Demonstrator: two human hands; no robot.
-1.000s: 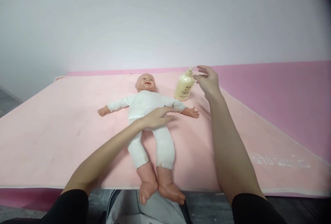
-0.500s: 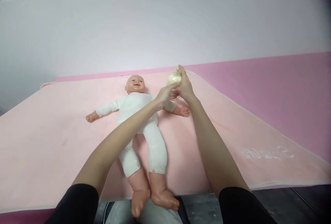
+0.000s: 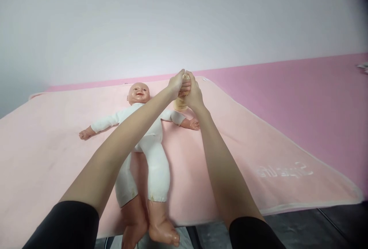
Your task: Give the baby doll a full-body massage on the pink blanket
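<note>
A baby doll point(image 3: 151, 141) in a white suit lies on its back on a light pink blanket point(image 3: 43, 145), feet hanging over the near edge. A cream lotion bottle point(image 3: 180, 104) stands just beyond the doll's outstretched arm, mostly hidden by my hands. My right hand point(image 3: 194, 96) wraps around the bottle's body. My left hand point(image 3: 176, 83) reaches across the doll's chest and closes over the bottle's pump top.
The blanket lies on a darker pink surface point(image 3: 301, 95) that runs to the right. A pale wall point(image 3: 172, 22) rises behind it. A small white object point(image 3: 362, 66) shows at the far right edge. Dark floor is below the near edge.
My left hand left the doll's belly and went up to the bottle's top. My right hand closed on the bottle. The view shifted, so everything slid left.
</note>
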